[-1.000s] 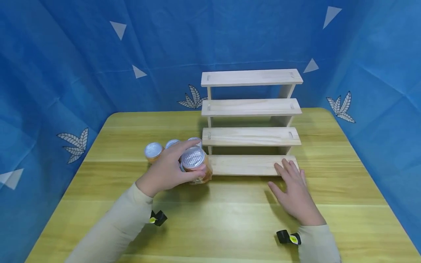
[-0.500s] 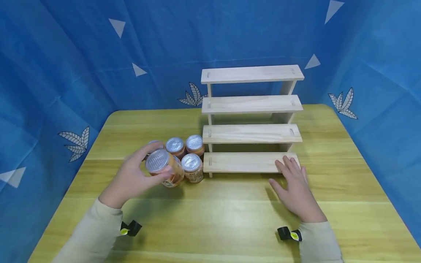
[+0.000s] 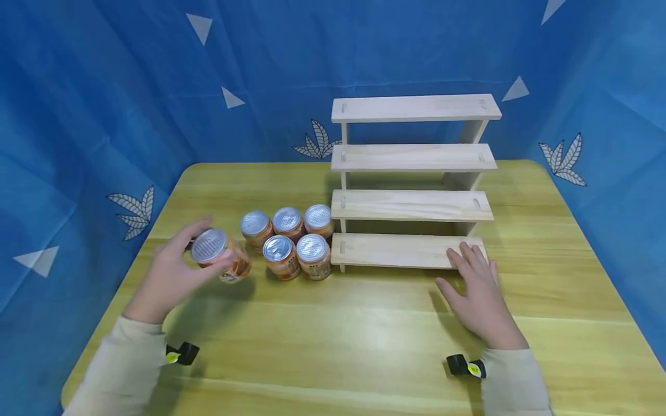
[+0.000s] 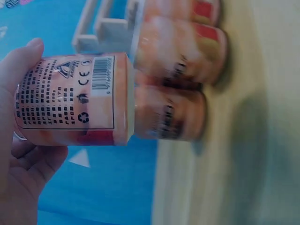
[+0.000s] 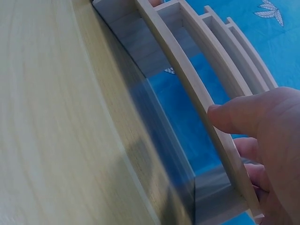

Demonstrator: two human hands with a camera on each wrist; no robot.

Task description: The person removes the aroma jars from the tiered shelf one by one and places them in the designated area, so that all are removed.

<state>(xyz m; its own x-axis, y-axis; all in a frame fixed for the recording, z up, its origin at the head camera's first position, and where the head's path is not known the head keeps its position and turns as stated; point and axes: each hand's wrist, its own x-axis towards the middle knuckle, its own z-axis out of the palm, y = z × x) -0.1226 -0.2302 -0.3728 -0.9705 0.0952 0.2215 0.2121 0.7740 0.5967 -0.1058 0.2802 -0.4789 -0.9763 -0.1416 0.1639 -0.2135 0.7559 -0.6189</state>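
My left hand (image 3: 174, 271) grips an orange-labelled can (image 3: 234, 263) with a ridged silver lid, thumb on one side and fingers on the other. The can is tilted and held above the table, left of the other cans. In the left wrist view, the held can (image 4: 75, 98) shows printed text and a barcode. Several similar cans (image 3: 314, 260) stand upright in two rows beside a four-tier wooden shelf (image 3: 400, 251). My right hand (image 3: 481, 300) rests on the right end of the shelf's lowest tier, its thumb near the front edge.
The wooden table (image 3: 364, 341) has rounded back corners. Blue cloth (image 3: 270, 52) with white triangles and leaf prints hangs behind it and at both sides. Small black devices (image 3: 182, 353) are worn at both wrists.
My left hand has carried the can leftward, away from the shelf and the standing cans, which now show fully. The right hand stays on the lowest tier. The head view has shifted slightly.
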